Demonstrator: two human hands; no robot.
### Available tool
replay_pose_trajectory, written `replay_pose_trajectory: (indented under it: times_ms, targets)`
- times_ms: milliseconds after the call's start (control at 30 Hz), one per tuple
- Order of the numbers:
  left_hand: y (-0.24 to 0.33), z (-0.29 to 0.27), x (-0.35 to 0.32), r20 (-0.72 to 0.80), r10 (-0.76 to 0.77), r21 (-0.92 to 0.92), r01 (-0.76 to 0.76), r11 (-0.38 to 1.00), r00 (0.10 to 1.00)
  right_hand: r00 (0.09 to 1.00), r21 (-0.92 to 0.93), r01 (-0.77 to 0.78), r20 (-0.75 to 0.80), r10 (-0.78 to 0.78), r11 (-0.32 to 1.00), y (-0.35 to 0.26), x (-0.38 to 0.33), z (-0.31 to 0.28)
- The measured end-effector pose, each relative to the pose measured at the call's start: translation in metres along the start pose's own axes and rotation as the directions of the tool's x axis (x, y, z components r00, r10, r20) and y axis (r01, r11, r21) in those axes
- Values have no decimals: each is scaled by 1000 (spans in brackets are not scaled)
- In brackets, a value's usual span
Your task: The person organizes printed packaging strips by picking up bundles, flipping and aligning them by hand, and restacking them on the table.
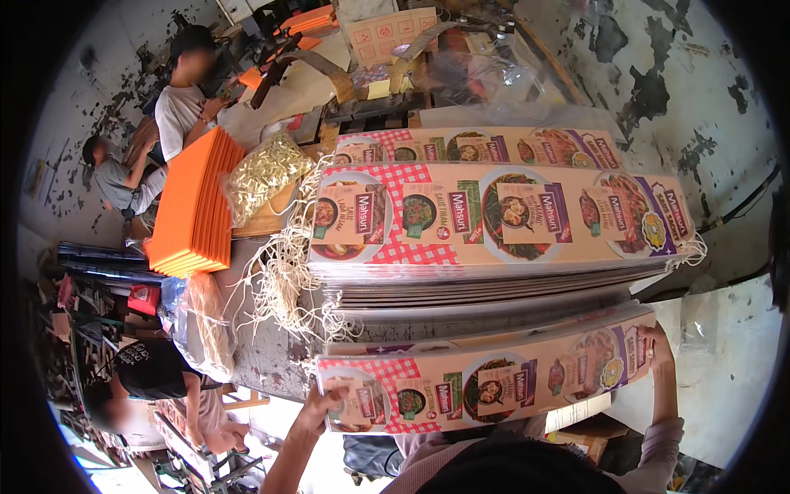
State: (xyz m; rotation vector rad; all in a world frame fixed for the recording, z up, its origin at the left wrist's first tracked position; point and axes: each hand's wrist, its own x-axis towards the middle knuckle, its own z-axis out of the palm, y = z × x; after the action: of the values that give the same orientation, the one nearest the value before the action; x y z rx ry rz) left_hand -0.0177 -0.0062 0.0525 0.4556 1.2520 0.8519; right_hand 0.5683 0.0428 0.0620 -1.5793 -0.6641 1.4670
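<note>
Down at the lower centre of the frame, the left hand [317,409] pinches the left end of a long printed card sheet [485,383], while the right hand [658,346] clamps its right end at lower right. Just above it, a tall stack of like sheets [494,218] already lies squared. Loose pale strings [284,276] hang at the stack's left, beside an orange pile [193,206], so plenty seems left to handle.

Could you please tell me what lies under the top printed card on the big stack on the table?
Under the top printed card only the edges of many more flat sheets show; their faces are covered. Pale string loops hang from the stack's left side.
</note>
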Motion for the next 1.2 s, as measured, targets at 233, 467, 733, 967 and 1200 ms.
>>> replay_pose_trajectory:
  times_ms: [233,467,733,967,1200]
  targets:
    - [-38,-22,-23,-29,14,-158,-18,987,999,987,69,94,-139,-83,993,24,-19,-26]
    - [-45,-25,-35,-30,294,-165,-295,941,955,959,242,261,-176,-222,935,42,-34,-35]
    - [-38,-15,-39,-38,316,-124,-319,940,948,948,251,314,-136,-288,916,44,-36,-42]
    - [-33,-11,-32,96,311,-145,-296,944,945,902,359,420,-264,-341,833,52,-38,-75]
    - [-41,-41,-8,-58,519,20,-518,855,853,678,413,718,-233,-697,561,38,-18,-24]
